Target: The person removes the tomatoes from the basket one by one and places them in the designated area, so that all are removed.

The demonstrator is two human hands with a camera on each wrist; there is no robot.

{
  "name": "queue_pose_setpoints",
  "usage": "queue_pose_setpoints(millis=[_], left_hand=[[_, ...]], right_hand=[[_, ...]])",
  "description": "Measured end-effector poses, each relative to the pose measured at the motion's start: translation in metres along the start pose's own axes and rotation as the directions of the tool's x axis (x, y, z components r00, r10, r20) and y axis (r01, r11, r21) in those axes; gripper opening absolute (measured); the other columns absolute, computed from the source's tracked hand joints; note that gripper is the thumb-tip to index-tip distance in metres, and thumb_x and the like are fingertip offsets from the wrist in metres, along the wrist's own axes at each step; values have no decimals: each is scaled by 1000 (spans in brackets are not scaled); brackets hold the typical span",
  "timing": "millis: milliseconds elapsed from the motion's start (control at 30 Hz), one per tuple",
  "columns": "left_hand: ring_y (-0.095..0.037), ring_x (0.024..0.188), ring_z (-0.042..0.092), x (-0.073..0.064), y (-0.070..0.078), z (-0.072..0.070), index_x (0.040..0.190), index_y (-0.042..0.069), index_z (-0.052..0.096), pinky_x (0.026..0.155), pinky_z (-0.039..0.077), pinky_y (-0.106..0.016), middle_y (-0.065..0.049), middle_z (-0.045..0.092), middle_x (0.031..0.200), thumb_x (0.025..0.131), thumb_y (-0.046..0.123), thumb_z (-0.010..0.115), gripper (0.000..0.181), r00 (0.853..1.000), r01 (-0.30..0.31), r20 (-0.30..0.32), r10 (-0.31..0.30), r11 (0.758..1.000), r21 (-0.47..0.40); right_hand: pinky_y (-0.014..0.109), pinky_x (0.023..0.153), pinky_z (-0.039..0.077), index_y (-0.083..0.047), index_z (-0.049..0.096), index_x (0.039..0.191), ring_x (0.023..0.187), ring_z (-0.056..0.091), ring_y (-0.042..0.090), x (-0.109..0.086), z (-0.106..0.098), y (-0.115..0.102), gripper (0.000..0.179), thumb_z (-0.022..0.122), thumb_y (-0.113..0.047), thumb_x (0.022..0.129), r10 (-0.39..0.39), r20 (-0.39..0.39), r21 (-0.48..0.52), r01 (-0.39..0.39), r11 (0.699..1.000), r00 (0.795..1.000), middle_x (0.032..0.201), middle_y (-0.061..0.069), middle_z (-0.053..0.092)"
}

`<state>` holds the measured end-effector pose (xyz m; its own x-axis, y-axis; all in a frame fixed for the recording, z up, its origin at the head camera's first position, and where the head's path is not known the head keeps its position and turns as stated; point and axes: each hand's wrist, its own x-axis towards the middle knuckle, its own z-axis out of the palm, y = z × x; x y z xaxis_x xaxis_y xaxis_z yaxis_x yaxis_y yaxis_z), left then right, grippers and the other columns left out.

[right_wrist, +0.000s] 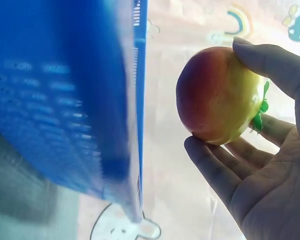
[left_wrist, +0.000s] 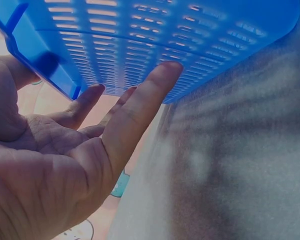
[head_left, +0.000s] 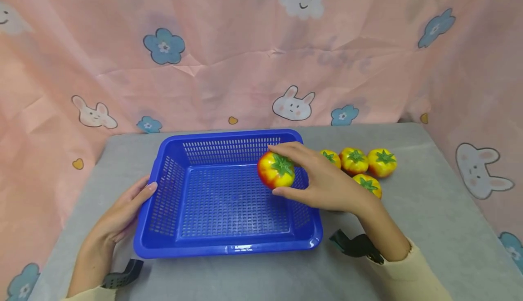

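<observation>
A red-and-yellow tomato (head_left: pixel 269 174) with a green star-shaped leaf top is held in my right hand (head_left: pixel 328 180), above the right part of the basket in the head view. In the right wrist view, thumb and fingertips pinch the tomato (right_wrist: pixel 215 97) from opposite sides, apart from the basket wall. The blue plastic basket (head_left: pixel 237 249) has slotted walls and a meshed floor, with nothing lying in the visible part. At its left end, my left hand (head_left: pixel 116 214) holds the rim, thumb over the edge and fingers (left_wrist: pixel 140 112) along the outer wall.
Several similar tomatoes (head_left: pixel 354 160) sit on the grey table (head_left: pixel 425 210) just right of the basket, partly behind my right hand. A pink patterned cloth (head_left: pixel 229 83) hangs behind the table and at both sides. Each wrist wears a dark strap (head_left: pixel 355 245).
</observation>
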<state>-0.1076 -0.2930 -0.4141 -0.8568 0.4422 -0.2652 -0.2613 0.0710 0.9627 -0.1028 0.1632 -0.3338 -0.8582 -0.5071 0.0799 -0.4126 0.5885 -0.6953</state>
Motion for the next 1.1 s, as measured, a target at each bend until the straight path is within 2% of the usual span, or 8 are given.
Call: queue_pose_setpoints(millis=[300,500,667,767,867,933,1000,1100], left_hand=[[-19,106,78,-1,0,-1,155,18,32,86,67,-42,1,75,121,117,28,35,40,1000,7,-4,-7,1000,-18],[-19,109,77,-1,-1,0,162,11,22,88,67,-42,2,74,123,117,30,35,51,1000,16,-12,-17,1000,-5],[-19,109,77,0,-1,1,162,9,21,88,67,-43,1,74,123,117,30,36,51,1000,18,-21,-18,1000,0],[-19,108,77,1,-1,2,161,10,23,87,67,-43,1,74,122,117,30,37,51,1000,16,-25,-16,1000,4],[-19,108,77,1,-1,2,160,11,24,87,67,-43,1,74,122,117,30,37,49,1000,10,-24,-10,1000,3],[-19,109,76,1,0,1,160,11,24,88,67,-43,1,74,123,117,30,36,49,1000,8,-21,-8,1000,-2],[-19,109,76,0,0,1,161,10,22,88,67,-43,1,74,123,117,30,36,51,1000,12,-23,-12,1000,-3],[-19,110,76,0,0,0,163,8,18,89,67,-43,2,73,124,117,31,36,55,999,24,-26,-24,1000,-1]], right_hand=[[64,110,53,-27,48,159,141,57,32,-30,-6,17,77,85,-33,91,28,-134,-19,-31,999,991,160,6,52],[63,103,57,-24,50,157,137,58,32,-54,-10,31,76,86,-28,90,85,-234,-24,-93,995,968,156,9,56],[60,103,55,-20,50,158,135,57,35,-68,-13,44,78,87,-26,90,110,-273,-41,-126,991,956,157,12,54],[38,107,58,-24,49,158,139,54,38,-75,-15,50,78,87,-26,89,134,-281,-39,-151,988,950,158,14,52],[36,107,57,-25,50,158,141,52,41,-79,-16,53,78,87,-25,89,155,-288,-23,-169,985,945,159,15,50],[22,106,55,-25,50,158,140,52,41,-82,-16,55,78,87,-25,89,166,-291,-12,-177,984,942,159,16,50],[18,105,55,-24,50,158,138,53,41,-83,-17,57,78,87,-25,89,172,-298,-5,-181,983,939,159,15,50],[-5,97,36,-25,50,158,134,54,35,-87,-20,62,78,87,-25,89,179,-312,2,-188,982,933,158,14,51]])
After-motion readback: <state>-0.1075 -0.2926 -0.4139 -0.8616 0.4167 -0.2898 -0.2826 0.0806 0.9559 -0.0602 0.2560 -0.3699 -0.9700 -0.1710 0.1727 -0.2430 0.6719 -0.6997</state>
